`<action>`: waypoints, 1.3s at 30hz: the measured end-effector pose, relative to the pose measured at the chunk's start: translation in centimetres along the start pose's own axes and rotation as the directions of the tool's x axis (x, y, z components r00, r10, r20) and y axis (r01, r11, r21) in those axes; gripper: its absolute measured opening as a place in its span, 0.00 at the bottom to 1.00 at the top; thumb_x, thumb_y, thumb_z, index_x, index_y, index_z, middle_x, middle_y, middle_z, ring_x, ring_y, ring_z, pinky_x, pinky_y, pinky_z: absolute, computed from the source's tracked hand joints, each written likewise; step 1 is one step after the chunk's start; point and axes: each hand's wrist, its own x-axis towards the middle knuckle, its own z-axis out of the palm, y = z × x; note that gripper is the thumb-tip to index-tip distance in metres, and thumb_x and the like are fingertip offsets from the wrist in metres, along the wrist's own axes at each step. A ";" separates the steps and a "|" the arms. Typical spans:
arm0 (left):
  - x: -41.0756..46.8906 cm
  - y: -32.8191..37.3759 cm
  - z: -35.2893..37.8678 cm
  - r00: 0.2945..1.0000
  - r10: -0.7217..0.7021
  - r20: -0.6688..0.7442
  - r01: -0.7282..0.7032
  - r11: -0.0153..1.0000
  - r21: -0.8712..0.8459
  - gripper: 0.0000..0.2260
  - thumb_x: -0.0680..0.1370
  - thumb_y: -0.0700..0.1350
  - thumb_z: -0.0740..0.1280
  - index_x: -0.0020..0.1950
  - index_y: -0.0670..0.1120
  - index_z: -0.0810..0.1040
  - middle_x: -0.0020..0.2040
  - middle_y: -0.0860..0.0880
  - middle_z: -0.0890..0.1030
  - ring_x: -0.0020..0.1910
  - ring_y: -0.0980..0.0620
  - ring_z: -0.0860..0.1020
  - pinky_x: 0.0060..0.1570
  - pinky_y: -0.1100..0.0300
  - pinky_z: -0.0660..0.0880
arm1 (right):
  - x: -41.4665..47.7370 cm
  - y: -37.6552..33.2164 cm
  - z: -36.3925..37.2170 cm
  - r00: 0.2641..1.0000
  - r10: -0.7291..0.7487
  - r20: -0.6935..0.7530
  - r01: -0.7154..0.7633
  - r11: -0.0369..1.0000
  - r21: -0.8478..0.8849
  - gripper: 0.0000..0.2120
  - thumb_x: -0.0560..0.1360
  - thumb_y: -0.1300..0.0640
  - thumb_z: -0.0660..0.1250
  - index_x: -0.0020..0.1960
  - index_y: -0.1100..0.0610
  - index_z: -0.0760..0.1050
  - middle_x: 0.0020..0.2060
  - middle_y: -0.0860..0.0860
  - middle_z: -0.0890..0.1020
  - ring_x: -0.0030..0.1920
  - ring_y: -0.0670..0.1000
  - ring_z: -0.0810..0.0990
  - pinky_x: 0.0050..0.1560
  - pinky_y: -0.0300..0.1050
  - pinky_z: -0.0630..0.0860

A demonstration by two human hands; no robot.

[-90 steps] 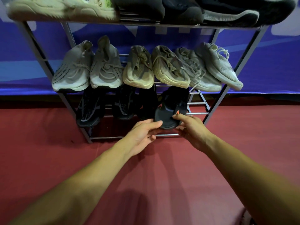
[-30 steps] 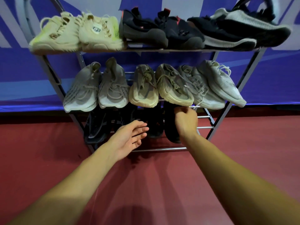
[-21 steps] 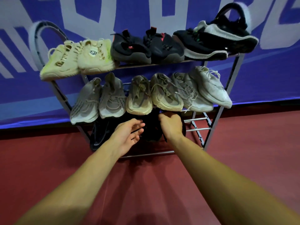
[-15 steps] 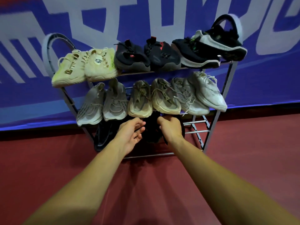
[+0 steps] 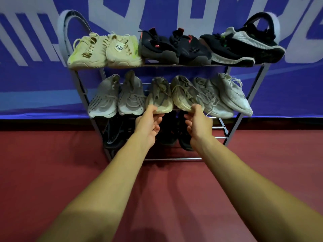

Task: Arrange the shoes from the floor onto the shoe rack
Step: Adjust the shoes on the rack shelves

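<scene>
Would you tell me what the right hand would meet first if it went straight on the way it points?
The right hand would meet the toe of the tan shoe in the middle row; its thumb seems to touch it, though depth is unclear.

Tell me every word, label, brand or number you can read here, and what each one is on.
Round white label on a cream sneaker, top shelf: dark characters, too blurred to read.
Green print on that sneaker's side: too small to read.
Blue banner behind the shoe rack: huge white letters, cropped by the frame, no word readable.
Other shoes: no readable text.
</scene>
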 end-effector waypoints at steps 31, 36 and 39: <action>-2.6 -6.6 11.4 0.947 -0.261 0.189 0.181 0.915 0.359 0.12 0.74 0.54 0.72 0.49 0.47 0.79 0.46 0.50 0.83 0.39 0.55 0.78 0.33 0.64 0.66 | 3.1 -5.8 -11.6 0.982 -0.075 -0.172 0.043 0.983 -0.181 0.23 0.72 0.36 0.70 0.38 0.57 0.77 0.27 0.49 0.78 0.27 0.47 0.74 0.33 0.43 0.70; -3.1 -7.0 15.7 0.969 -0.162 0.185 0.092 0.936 0.340 0.07 0.76 0.46 0.71 0.40 0.47 0.76 0.36 0.51 0.80 0.32 0.57 0.75 0.28 0.66 0.63 | 4.0 -7.7 -12.3 0.996 0.004 -0.086 -0.001 1.000 0.027 0.12 0.78 0.55 0.68 0.41 0.61 0.74 0.23 0.51 0.75 0.16 0.43 0.64 0.20 0.36 0.62; -3.4 -6.4 17.4 0.991 -0.003 0.137 -0.052 0.917 0.395 0.05 0.75 0.42 0.69 0.42 0.45 0.74 0.33 0.48 0.77 0.29 0.55 0.71 0.26 0.63 0.62 | 4.1 -8.9 -11.8 0.993 0.104 -0.063 -0.092 0.980 0.177 0.08 0.77 0.60 0.65 0.41 0.61 0.73 0.27 0.55 0.75 0.18 0.46 0.65 0.23 0.36 0.62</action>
